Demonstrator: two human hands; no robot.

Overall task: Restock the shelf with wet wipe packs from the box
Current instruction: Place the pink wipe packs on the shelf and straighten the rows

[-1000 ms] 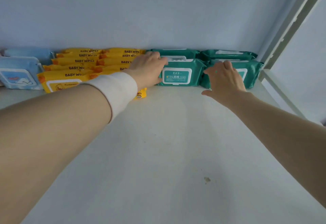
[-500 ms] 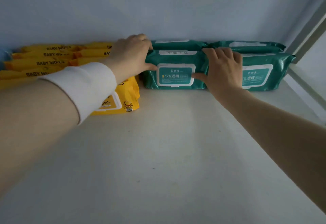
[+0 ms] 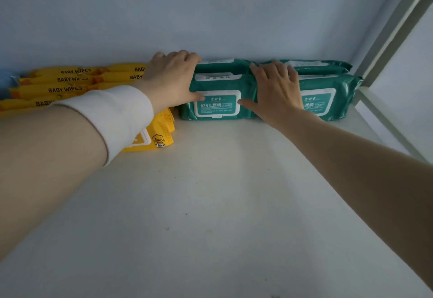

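Contact has tightened on the front teal alcohol wipe pack (image 3: 218, 104). The left hand (image 3: 172, 82) now wraps the pack's left end, fingers curled over the top and thumb on the label. The right hand (image 3: 277, 91) lies spread and flat across the seam with the neighbouring teal pack (image 3: 328, 103). The pack stands on the shelf (image 3: 210, 204) between both sets of fingers, apparently placed and being squared. A second ago the left fingers only rested on top, and the right hand sat further right. Yellow baby wipes packs (image 3: 68, 89) lie left of the left fingers.
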